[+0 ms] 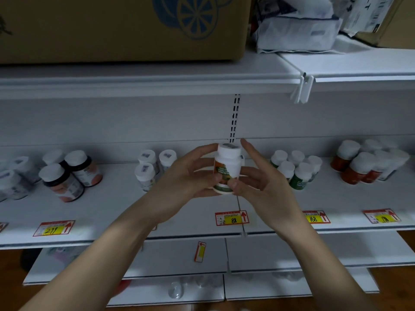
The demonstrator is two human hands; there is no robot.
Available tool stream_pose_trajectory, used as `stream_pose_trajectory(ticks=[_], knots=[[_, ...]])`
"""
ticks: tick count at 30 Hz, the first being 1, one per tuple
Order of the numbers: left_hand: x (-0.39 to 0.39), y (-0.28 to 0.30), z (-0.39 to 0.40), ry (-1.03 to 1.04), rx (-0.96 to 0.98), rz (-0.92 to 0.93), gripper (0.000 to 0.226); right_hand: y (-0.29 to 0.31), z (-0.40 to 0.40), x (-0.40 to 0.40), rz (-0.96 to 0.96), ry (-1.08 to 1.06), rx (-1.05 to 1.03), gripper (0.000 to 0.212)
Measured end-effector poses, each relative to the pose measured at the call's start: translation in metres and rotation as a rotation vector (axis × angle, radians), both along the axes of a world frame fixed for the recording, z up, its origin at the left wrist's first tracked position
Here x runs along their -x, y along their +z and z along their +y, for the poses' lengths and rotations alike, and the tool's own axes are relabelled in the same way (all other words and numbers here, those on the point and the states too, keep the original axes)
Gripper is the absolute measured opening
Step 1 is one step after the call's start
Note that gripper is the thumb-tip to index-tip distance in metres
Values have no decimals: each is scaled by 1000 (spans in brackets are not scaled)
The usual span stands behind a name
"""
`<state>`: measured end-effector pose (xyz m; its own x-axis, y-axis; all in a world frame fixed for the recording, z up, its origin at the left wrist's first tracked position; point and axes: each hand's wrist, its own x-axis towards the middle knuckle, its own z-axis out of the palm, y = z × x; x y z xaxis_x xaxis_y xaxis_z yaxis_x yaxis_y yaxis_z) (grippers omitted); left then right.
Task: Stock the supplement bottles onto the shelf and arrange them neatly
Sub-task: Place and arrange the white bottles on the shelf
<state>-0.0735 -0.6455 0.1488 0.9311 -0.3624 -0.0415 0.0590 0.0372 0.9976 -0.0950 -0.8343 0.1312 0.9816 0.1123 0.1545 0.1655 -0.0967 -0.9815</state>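
A white supplement bottle (227,167) with a white cap and a green and orange label is held upright in front of the white shelf (193,212). My left hand (188,176) grips it from the left, thumb on the label. My right hand (256,182) pinches its lower part with the thumb, index finger pointing up beside the cap. On the shelf behind stand white bottles (149,169), dark bottles (67,173) to the left, green-labelled bottles (296,169) and orange bottles (363,164) to the right.
Price tags run along the shelf's front edge, one marked 88 (232,218). A large cardboard box (121,28) and wrapped packages (296,25) sit on the upper shelf. Lower white shelves (269,254) lie below, with a loose tag (199,251).
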Motion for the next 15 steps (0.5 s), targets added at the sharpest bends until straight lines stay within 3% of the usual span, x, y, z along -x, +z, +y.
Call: stream_pose_trajectory(ticks=[2, 11, 15], knots=[[-2, 1, -1, -4, -13, 25, 59, 0, 0, -2, 47, 13, -5, 72], [-7, 8, -7, 83, -202, 149, 45, 5, 6, -9, 164, -27, 30, 27], [-7, 13, -10, 72, -285, 197, 50, 7, 10, -10, 189, -46, 30, 47]])
